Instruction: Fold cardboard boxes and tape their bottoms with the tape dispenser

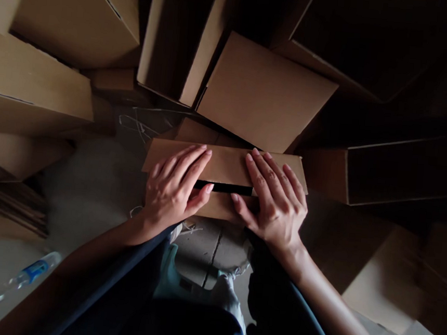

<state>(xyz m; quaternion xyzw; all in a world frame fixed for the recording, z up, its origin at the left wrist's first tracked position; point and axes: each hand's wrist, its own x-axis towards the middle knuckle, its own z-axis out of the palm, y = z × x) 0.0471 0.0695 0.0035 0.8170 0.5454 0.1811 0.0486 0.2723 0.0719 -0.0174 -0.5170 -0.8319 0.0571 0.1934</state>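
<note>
Cardboard box (223, 165) at centre — flaps pressed by left hand (172, 189) and right hand (275, 198), fingers flat and spread, dim room, grey concrete floor (83, 197), stacked cartons (30, 88) far around, water bottle (30, 273) near left.

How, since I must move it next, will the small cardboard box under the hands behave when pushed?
Probably light: the box is small, thin cardboard. Its top likely gives: a dark gap splits it between the left hand and right hand. Flat-sided, it should slide, not roll.

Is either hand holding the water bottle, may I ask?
No, the left hand and right hand lie flat on the cardboard flap; the water bottle lies apart.
</note>
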